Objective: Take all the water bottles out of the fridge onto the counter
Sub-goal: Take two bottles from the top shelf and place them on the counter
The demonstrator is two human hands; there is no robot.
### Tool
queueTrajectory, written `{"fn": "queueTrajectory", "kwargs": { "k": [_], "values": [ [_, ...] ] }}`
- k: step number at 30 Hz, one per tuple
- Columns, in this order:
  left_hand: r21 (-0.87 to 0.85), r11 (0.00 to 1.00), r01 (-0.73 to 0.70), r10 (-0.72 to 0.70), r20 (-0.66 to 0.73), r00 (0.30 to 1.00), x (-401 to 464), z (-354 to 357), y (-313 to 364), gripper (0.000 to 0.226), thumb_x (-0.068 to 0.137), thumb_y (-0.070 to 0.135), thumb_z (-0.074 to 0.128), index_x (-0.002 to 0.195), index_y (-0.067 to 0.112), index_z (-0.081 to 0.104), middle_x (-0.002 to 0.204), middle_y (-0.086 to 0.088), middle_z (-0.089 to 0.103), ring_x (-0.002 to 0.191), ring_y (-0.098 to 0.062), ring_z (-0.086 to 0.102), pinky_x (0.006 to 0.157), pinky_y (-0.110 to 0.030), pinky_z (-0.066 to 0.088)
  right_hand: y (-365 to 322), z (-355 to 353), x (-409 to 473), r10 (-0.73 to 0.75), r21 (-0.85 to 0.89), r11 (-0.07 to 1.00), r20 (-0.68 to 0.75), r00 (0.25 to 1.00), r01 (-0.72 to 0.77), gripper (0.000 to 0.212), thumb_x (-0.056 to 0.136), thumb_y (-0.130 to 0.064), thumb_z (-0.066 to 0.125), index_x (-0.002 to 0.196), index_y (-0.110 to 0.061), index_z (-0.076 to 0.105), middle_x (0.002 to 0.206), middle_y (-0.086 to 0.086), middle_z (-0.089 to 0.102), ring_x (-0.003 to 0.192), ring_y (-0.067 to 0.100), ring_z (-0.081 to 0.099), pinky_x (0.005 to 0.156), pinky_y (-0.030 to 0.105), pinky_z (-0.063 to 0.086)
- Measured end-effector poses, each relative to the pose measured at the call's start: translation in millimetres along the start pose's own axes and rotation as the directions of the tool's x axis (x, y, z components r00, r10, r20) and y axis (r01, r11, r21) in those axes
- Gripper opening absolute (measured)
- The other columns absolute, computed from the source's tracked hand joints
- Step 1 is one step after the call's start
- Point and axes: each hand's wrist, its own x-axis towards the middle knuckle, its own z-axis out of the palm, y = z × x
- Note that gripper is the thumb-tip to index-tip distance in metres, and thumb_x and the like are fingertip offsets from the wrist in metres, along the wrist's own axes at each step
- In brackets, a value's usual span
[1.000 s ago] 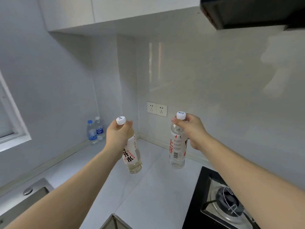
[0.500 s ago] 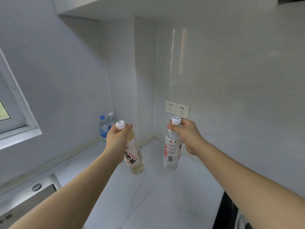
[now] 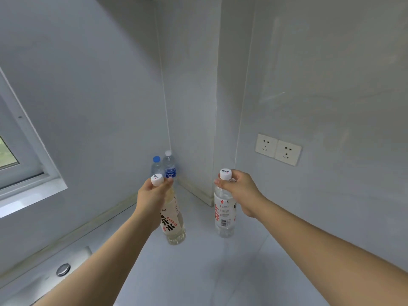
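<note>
Head view, looking down into the corner of a pale desk [image 3: 198, 272] between grey walls. Left hand [image 3: 152, 199] grips the neck of a white-capped bottle [image 3: 173, 221], fingers curled round it just under the cap; this left bottle is tilted, base leaning away to the right, label with large black characters facing the camera, liquid faintly yellowish. Its base is at or just above the desk surface; contact cannot be told. Right hand [image 3: 239, 191] grips the neck of a second white-capped bottle [image 3: 224, 214], thumb and fingers curled below the cap; this right bottle stands upright, clear contents, white label with red characters and a barcode. Its base appears at the desk surface, though contact cannot be confirmed. The two held bottles are near each other, apart, not touching. Behind the left hand, in the wall corner, two more bottles stand upright on the desk, just beside each other: a blue-capped bottle [image 3: 156, 165] on the left and a blue-label bottle [image 3: 170, 166] with a pale cap on the right, lower parts hidden by the left hand. Double socket [image 3: 278, 149] on the right wall above the right hand. Window frame [image 3: 28, 164] at far left. Sink [image 3: 44, 281] edge with a round metal fitting at lower left. Both forearms bare, reaching in from the bottom edge.
</note>
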Motion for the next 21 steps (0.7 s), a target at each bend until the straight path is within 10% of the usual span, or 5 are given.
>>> {"fn": "queueTrajectory", "kwargs": {
  "k": [21],
  "values": [
    [0.063,0.992,0.104,-0.091,-0.193,0.977,181,-116,-56,0.010,0.088,0.017,0.071,0.091,0.016,0.061,0.078,-0.002,0.061,0.070,-0.021,0.054,0.066,-0.033,0.044,82,198,164,0.166,-0.024,0.986,0.161,0.973,-0.164,0.018,0.084,-0.017,0.073,0.092,-0.028,0.062,0.095,-0.012,0.065,0.087,0.006,0.059,0.085,0.030,0.045]
  ]
}}
